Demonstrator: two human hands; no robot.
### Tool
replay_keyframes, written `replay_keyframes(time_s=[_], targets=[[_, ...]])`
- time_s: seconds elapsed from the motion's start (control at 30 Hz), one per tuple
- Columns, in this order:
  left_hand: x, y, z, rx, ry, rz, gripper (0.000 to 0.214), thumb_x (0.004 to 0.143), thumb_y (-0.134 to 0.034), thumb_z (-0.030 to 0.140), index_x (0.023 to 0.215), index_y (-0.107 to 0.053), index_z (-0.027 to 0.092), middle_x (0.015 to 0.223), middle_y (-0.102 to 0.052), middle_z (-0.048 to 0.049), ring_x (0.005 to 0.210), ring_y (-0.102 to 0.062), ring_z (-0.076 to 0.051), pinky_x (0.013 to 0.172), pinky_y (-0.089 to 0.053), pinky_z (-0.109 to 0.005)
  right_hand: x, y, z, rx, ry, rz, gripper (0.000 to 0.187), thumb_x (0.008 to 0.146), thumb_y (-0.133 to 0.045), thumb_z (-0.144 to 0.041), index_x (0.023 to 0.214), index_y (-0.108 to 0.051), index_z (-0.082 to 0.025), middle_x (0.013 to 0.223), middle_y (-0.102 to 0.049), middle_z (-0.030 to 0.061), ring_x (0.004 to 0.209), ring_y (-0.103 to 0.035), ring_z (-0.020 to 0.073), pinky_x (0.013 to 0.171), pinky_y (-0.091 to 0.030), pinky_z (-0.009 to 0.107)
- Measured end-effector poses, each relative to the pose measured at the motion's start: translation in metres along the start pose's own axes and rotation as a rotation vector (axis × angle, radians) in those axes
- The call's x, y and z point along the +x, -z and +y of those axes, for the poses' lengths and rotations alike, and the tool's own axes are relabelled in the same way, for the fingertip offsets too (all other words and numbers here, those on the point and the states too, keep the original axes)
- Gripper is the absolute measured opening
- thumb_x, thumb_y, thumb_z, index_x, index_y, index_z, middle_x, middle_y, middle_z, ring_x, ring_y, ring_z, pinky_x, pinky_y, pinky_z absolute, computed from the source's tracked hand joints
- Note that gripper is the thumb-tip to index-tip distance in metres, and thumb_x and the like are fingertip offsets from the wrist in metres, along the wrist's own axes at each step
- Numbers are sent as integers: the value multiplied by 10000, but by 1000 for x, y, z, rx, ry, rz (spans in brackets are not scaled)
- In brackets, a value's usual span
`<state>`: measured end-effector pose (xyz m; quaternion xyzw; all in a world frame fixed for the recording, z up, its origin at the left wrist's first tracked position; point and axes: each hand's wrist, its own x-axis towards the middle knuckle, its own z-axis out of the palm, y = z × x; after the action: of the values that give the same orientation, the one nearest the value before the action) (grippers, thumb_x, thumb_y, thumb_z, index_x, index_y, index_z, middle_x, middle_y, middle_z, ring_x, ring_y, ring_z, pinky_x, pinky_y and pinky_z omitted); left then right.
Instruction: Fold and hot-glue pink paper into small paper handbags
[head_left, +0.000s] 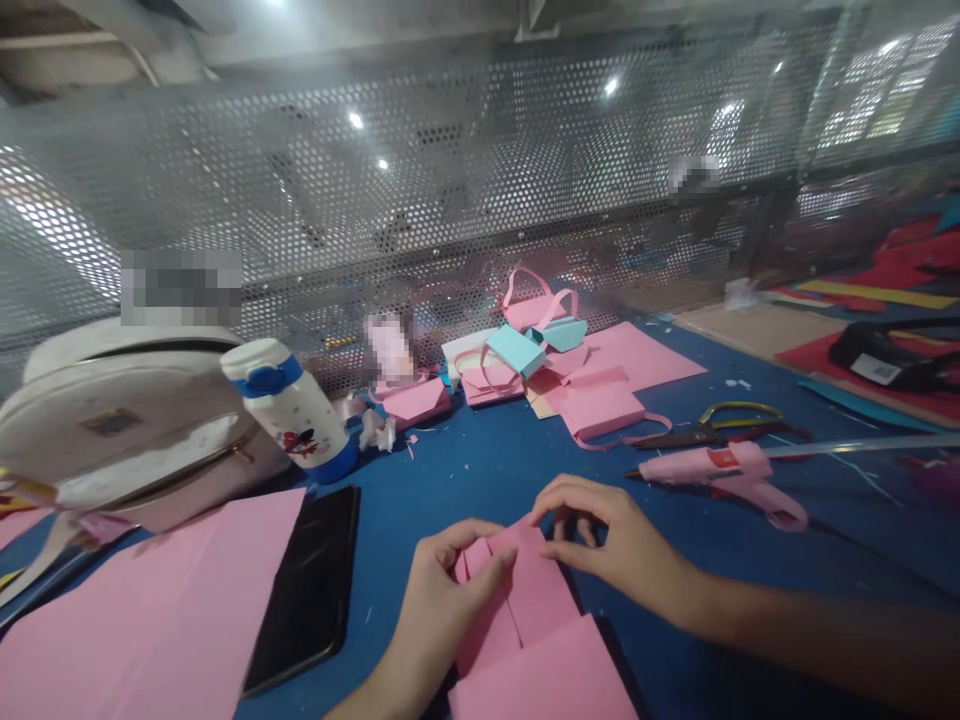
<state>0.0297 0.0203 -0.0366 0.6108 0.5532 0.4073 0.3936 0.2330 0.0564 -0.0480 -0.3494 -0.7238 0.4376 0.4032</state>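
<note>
A folded pink paper piece (525,610) lies on the blue table (465,470) right in front of me. My left hand (442,590) presses on its left upper corner, fingers curled with the thumb across a fold. At the top right corner, my right hand (607,535) pinches the paper's edge between bent fingers. Both hands grip the same piece.
A black phone (307,590) and a large pink sheet (150,610) lie to the left. A white bottle (292,410) and white bag (127,420) stand behind them. A pink glue gun (720,470), scissors (712,425) and finished pink and blue paper bags (555,370) lie beyond. Perforated metal screen at back.
</note>
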Motion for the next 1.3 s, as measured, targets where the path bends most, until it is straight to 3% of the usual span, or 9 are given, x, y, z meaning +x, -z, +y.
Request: replay_keyframes(time_s=[0.4, 0.77, 1.0, 1.3], targets=[[-2, -1, 0, -2, -61, 20, 189, 760, -676, 346, 729, -755, 177, 746, -774, -55, 739, -711, -223, 700, -539, -255, -1, 0, -6, -96, -1, -65, 272, 797, -765, -161, 1050, -761, -259, 865, -715, -9, 648, -583, 104, 541, -364, 207], [-2, -1, 1, -11, -141, -36, 158, 799, -655, 283, 737, -753, 175, 759, -749, -49, 726, -676, -195, 692, -507, -249, -3, 0, -5, -168, 24, -108, 144, 866, -701, -282, 965, -785, -220, 809, -733, 15, 639, -572, 124, 553, -375, 224], [-3, -2, 2, -44, -85, 20, 112, 744, -684, 272, 722, -641, 171, 690, -663, -2, 658, -596, -155, 626, -464, -226, -3, -1, -5, -199, 18, -112, 139, 862, -701, -288, 930, -789, -206, 766, -724, 15, 614, -559, 122, 546, -361, 226], [-4, -2, 3, -44, -63, -21, 142, 756, -680, 284, 711, -612, 168, 659, -617, 16, 616, -534, -128, 586, -415, -209, -3, -1, -6, -217, 26, -128, 173, 885, -682, -332, 893, -791, -199, 733, -707, 13, 605, -551, 118, 540, -353, 222]])
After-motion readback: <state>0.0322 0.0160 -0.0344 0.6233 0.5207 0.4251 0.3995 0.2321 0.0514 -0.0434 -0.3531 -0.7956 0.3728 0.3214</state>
